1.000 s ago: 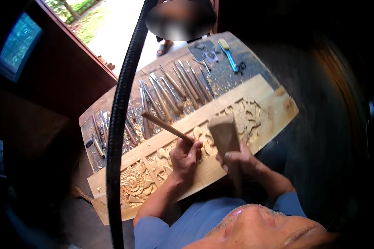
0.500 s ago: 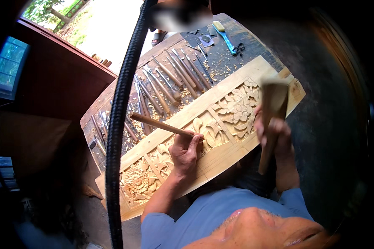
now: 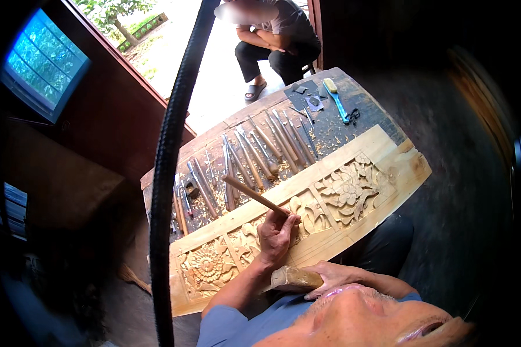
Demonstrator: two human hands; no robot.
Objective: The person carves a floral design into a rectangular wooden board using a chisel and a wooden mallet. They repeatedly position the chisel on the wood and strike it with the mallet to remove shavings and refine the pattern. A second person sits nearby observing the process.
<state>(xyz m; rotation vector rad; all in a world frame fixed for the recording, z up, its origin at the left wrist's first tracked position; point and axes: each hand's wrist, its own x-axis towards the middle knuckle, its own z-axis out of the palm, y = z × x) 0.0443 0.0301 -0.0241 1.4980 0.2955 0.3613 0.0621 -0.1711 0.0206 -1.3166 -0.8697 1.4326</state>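
A long pale wood panel (image 3: 353, 236) lies at a slant on the table, carved with flowers and leaves in framed sections. My left hand (image 3: 276, 236) is closed around a carving chisel (image 3: 250, 193). Its wooden handle points up and to the left, and its tip sits low over the middle carving, hidden by my fingers. Close to my chest, below the panel's near edge, my right hand (image 3: 331, 276) grips a wooden mallet (image 3: 296, 279). The mallet's head points left towards my left forearm; most of its handle is hidden.
Several carving chisels (image 3: 255, 157) lie in a row beyond the panel, among wood shavings on the worn table (image 3: 382, 110). A blue-handled brush (image 3: 337, 103) and dark abrasive pieces (image 3: 309, 98) rest at the far end. Past the table sits another person (image 3: 278, 43) with arms folded.
The mallet in my right hand has come down and left, from over the panel's right part to near my chest. The view has shifted, bringing the seated person into sight. My left hand keeps the chisel.
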